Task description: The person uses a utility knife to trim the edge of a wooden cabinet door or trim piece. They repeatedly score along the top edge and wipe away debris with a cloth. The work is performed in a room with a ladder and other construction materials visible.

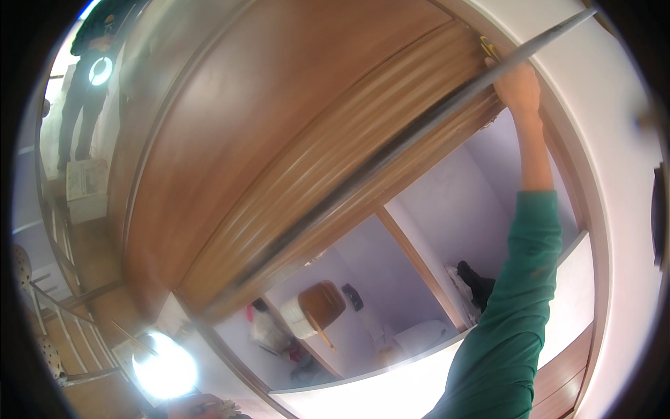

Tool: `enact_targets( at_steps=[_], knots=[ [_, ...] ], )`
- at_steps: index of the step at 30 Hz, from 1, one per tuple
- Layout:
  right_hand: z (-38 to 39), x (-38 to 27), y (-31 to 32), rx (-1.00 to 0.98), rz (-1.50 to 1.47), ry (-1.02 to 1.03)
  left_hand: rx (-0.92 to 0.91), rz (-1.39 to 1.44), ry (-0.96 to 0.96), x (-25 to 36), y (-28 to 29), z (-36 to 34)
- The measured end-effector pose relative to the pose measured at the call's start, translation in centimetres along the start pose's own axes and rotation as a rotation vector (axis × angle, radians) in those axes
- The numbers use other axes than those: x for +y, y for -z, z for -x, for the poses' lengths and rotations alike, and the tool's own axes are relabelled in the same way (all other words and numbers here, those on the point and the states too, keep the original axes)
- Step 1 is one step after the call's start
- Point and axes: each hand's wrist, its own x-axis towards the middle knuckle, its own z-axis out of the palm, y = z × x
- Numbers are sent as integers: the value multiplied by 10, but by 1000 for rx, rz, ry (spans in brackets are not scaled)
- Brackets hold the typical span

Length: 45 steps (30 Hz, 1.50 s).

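My right hand (520, 92) is raised at the far upper right, against the end of a ribbed wooden panel (363, 133). Its fingers look closed, with a small yellow looped piece (488, 47) at their tips; its kind is unclear. A long grey bar (363, 171), blurred, slants across the view and passes in front of those fingers, hiding part of them. At the bottom edge, my left hand (195, 406) shows only in part, beside a very bright round light (165, 366). Glare and the frame's edge obscure its fingers.
Below the panel, an open cabinet has pale lilac compartments divided by a wooden upright (422, 269). Inside are a brown-and-white container (317, 307), a bagged bundle (269, 332) and dark cloth (478, 283). A rack (66, 335) and a white box (87, 188) stand left.
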Motion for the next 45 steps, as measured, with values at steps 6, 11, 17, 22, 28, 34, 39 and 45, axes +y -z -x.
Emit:
enact_targets(
  at_steps=[6, 11, 17, 22, 28, 34, 39, 45],
  knots=[
    [-1, 12, -5, 33, -121, 59, 20, 61, -29, 0, -5, 4],
    [26, 11, 4, 110, -426, -99, -26, 22, -18, -8, -3, 12],
    [54, -23, 17, 402, -1053, -447, -106, 303, -108, 10, -9, 28],
    [107, -67, 25, 552, -1785, -726, -14, -132, -479, 61, -8, 47],
    [280, -166, 88, 152, -2505, -1097, -24, -153, -544, 114, -5, 80],
    [382, -231, 148, -436, -2965, -988, -233, -295, -761, 158, 0, 76],
    [409, -225, 159, -283, -3049, -1045, -420, -339, -690, 188, -18, 53],
    [428, -184, 160, -75, -2584, -1359, -333, -1031, -667, 231, -55, 56]
  ],
)
